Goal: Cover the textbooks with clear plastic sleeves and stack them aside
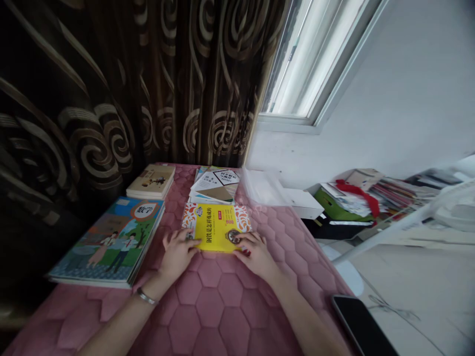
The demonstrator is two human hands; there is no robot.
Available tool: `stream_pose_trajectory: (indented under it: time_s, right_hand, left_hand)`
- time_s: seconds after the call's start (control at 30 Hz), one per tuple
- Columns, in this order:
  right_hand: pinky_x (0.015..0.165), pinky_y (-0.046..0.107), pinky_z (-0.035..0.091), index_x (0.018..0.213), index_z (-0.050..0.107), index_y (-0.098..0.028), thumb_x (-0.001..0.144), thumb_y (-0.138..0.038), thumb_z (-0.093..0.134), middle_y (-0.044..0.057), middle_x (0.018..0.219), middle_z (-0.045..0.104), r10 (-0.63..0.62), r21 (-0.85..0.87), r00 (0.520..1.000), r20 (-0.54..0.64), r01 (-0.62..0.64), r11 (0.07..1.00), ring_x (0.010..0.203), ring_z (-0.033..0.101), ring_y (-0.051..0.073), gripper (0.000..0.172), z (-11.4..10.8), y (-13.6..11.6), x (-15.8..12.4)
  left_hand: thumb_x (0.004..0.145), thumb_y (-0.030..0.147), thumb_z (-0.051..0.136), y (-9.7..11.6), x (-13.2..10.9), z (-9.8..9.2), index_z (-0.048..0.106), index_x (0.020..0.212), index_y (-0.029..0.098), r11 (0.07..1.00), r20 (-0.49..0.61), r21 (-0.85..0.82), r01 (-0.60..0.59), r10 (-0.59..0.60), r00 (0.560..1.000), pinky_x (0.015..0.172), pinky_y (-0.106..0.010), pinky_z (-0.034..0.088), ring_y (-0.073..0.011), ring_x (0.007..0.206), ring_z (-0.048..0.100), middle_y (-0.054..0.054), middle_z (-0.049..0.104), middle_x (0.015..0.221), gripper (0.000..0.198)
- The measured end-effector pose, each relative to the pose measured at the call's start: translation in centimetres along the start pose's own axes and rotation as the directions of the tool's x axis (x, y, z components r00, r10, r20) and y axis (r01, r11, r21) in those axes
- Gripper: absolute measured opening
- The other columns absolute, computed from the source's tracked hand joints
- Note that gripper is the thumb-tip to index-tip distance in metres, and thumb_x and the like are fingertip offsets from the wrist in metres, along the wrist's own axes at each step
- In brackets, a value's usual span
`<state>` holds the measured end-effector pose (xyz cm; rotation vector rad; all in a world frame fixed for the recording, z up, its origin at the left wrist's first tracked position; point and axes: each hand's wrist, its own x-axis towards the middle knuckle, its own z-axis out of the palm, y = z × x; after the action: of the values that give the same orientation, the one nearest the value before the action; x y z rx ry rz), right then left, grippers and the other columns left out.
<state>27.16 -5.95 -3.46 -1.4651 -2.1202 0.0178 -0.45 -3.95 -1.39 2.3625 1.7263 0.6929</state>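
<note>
A book with a yellow cover (211, 225) and orange-and-white patterned ends lies in the middle of the pink quilted cover (210, 296). My left hand (180, 252) has its fingers on the book's left end, with the thumb at the near edge. At the right end, my right hand (256, 254) grips it the same way, fingers curled over the cover beside a round picture. Just behind it sits a stack of white-covered books (218, 185). To the left is a pile of large textbooks (111, 242) with two cartoon figures on the top cover.
Small beige books (152, 182) are stacked at the back left, near a dark patterned curtain (178, 84). A clear plastic bag (265, 188) and white box (304, 203) sit at the far right. A phone (363, 326) lies by the right edge. Beyond stands a white fan (456, 207).
</note>
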Motion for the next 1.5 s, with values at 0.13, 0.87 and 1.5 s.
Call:
stream_pose_trajectory:
  time_s: [0.13,0.87,1.5]
  right_hand:
    - [0.089,0.041,0.041,0.083,0.073,-0.028,0.082,-0.027,0.067,0.004,0.113,0.068,0.06,0.033,0.998,-0.005,-0.06,0.998,0.108,0.057,0.024,0.006,-1.3,2.8,-1.4]
    - [0.101,0.048,0.041,0.099,0.075,-0.031,0.084,-0.009,0.049,0.004,0.124,0.065,0.016,0.243,0.995,0.1,-0.04,0.969,0.121,0.052,0.024,0.037,-2.0,4.7,-2.0]
    - [0.088,0.039,0.036,0.082,0.067,-0.023,0.088,-0.026,0.064,0.005,0.111,0.068,0.057,-0.033,0.998,-0.006,-0.058,0.998,0.108,0.054,0.024,0.007,2.5,-5.5,1.7]
  left_hand:
    - [0.077,0.022,0.071,-2.0,-0.1,-1.0,0.075,0.096,0.043,0.989,0.023,-0.042,0.141,-0.14,0.99,0.102,-0.056,0.033,-0.0307,0.12,0.05,0.001,0.06,0.132,0.028]
    - [0.083,0.015,0.057,-3.4,0.0,-1.4,0.074,0.1,0.042,0.98,0.155,-0.096,0.173,-0.157,0.975,0.105,-0.062,0.031,-0.0308,0.128,0.045,0.003,0.051,0.142,0.036]
    - [0.08,0.013,0.065,3.6,0.2,1.1,0.073,0.087,0.027,0.997,-0.021,0.0,-0.082,0.082,0.996,0.105,-0.055,0.026,-0.0278,0.114,0.052,-0.004,0.067,0.114,0.017]
